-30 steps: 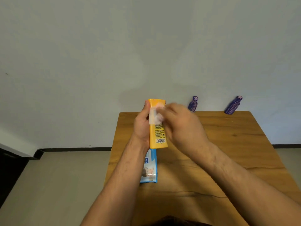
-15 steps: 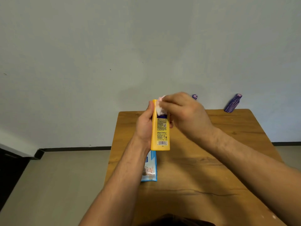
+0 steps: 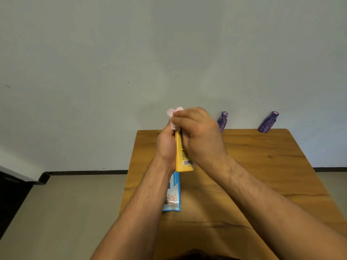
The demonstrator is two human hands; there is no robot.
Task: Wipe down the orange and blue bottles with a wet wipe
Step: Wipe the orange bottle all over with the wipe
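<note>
Orange bottle [image 3: 181, 158] held upright above the table [image 3: 262, 166]; left hand [image 3: 166, 145] grips its side; right hand [image 3: 201, 136] pinches wet wipe [image 3: 173, 115] against the bottle top; wipes pack [image 3: 173, 194] flat under left forearm; blue bottle [image 3: 222, 121] and second blue bottle [image 3: 268, 122], 2 total, at far edge.

The left hand [image 3: 166, 145] grips the orange bottle [image 3: 183, 160] from its left side, thumb along the bottle's left edge. The right hand [image 3: 201, 136] sits at the bottle's upper right, fingers curled, pinching the wet wipe [image 3: 173, 114] at the bottle's top end. Both bare forearms converge on the bottle from below.
</note>
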